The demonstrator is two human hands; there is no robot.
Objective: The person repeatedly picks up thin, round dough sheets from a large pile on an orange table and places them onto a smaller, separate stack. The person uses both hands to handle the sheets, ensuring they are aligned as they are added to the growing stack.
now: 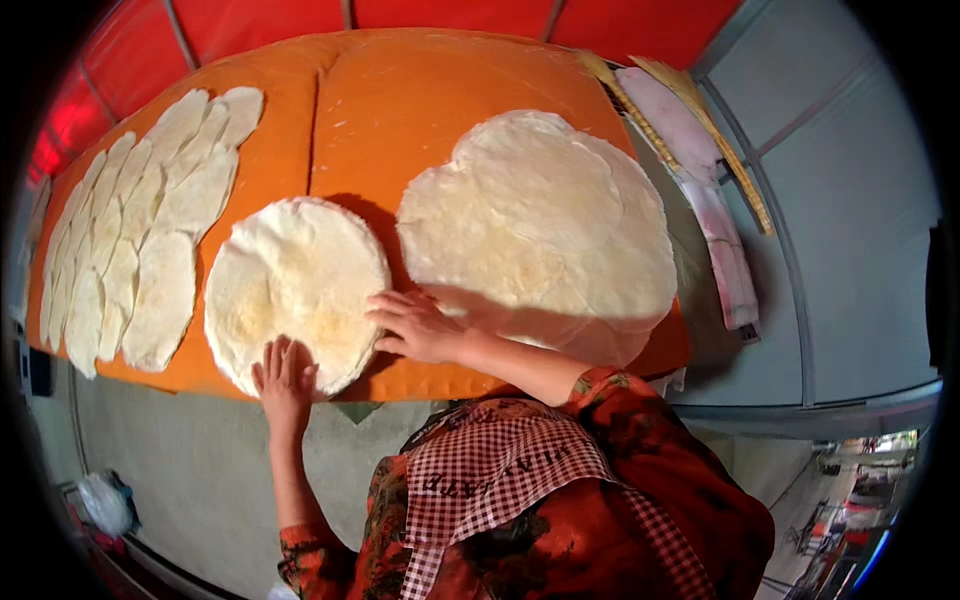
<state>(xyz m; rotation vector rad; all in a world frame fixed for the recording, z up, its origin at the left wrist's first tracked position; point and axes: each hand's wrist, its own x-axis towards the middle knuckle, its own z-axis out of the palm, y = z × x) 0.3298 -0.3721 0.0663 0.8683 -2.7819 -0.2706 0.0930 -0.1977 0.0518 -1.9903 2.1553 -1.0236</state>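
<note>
A thick round pile of thin flatbreads (300,270) lies on an orange cloth (382,97), its top wrinkled and dented. My left hand (285,373) rests on the pile's near edge, fingers pointing away from me. At the pile's right edge, my right hand (412,324) touches the rim with spread fingers, palm down. Neither hand grips anything. To the right are wide, thin flatbread sheets (532,202), overlapping each other, partly behind my right forearm. On the left, rows of oval flatbreads (161,289) overlap like scales.
Beyond the table's right edge are two straw whisk brooms (701,112) and a pinkish plastic-wrapped bundle (667,112). A red sheet wall (442,13) stands behind the table, grey panels (847,225) at the right. A clear plastic bag (106,502) is at lower left.
</note>
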